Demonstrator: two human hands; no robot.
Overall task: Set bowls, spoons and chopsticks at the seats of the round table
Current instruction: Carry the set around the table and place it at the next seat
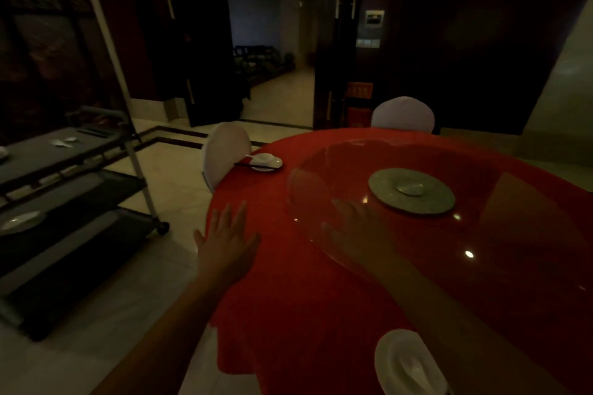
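Hands first: my left hand [226, 239] hovers over the near edge of the table [288, 298], fingers straight and spread, holding nothing. My right hand [356, 228] reaches over the rim of the glass turntable [481, 234], fingers flat and equally empty; I cannot tell whether it touches the glass.

Two seats look dressed. One bowl [265, 158] sits before the left chair [226, 151] with chopsticks [253, 166] laid just beside it. A second bowl [401, 362] with a spoon [417, 369] in it is at the near edge, low in my view. The far chair [402, 114] has nothing in front of it that I can see.

I judge the step in hand to be fetching the next set from the cart [138, 170] on my left, where more spoons [65, 141] lie on the top shelf. To do it well, I'd take bowl, spoon and chopsticks together in one trip and carry the bowl level. I'd set it on the cloth outside the glass so the turntable spins free, copying the layout at the left chair. The room is dim, so I'd go slowly.
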